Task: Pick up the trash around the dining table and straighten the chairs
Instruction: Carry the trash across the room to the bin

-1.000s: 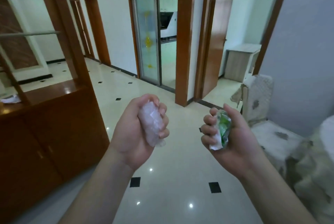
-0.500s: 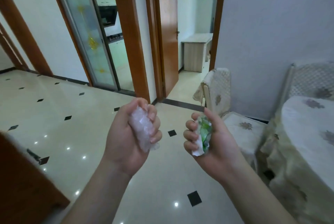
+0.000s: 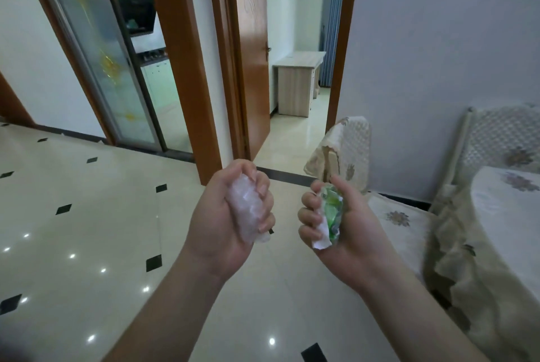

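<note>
Left hand (image 3: 230,215) fingers curl round a clear plastic wad (image 3: 244,212), right hand (image 3: 336,224) fingers round a green wrapper (image 3: 330,212); chair (image 3: 347,154) waits at two o'clock, likely bunched tight for carrying.

No text, label, brand, number or sign can be read anywhere: the green-and-white wrapper (image 3: 330,215) crumpled in the right hand (image 3: 347,233) shows only colour, its print too creased and blurred to make out any letters.
</note>
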### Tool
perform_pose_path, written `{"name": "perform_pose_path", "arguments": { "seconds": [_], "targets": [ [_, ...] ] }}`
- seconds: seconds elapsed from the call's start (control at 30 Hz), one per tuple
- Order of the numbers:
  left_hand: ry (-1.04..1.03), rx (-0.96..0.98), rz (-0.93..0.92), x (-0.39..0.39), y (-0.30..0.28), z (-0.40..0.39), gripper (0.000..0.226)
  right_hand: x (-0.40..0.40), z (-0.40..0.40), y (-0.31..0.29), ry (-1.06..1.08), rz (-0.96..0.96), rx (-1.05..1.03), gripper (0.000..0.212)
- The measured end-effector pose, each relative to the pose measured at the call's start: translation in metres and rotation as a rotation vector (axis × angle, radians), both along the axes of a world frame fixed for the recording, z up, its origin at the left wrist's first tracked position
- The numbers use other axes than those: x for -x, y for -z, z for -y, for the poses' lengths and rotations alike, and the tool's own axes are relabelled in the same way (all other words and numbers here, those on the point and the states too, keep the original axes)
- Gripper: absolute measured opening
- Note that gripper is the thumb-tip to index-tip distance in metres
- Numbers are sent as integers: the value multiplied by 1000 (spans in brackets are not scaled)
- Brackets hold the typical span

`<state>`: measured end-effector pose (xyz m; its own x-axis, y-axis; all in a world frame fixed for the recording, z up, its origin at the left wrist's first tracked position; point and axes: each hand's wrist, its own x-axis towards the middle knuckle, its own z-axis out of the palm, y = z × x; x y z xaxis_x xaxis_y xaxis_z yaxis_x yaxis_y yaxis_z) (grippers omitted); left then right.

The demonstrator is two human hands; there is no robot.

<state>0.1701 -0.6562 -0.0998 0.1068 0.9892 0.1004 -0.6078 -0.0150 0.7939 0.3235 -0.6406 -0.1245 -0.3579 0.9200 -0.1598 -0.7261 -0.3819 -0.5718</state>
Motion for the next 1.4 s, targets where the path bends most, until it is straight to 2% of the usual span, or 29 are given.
{"name": "perform_pose_path", "arguments": {
  "seconds": [0.13,0.33,0.67,0.9,1.07,1.23,1.4],
  "targets": [
    [-7,18,-1,31,4,-61,20,40,-65,-4,6,12,27,23],
    [92,11,33,55,1,-153,21,62,-142,-4,70,-1,22,25],
    [126,42,48,32,29,-308,24,32,-277,16,231,12,64,24],
    [203,78,-5,-12,32,-441,21,-2,-396,34,258,-22,129,27],
    [242,88,-10,-30,29,-518,21,-17,-477,32,201,-4,126,27],
    [310,131,-15,-23,40,-582,19,-8,-544,39,171,-40,186,23],
    [281,164,39,9,54,-663,19,12,-627,41,168,-112,250,23]
  ]
}}
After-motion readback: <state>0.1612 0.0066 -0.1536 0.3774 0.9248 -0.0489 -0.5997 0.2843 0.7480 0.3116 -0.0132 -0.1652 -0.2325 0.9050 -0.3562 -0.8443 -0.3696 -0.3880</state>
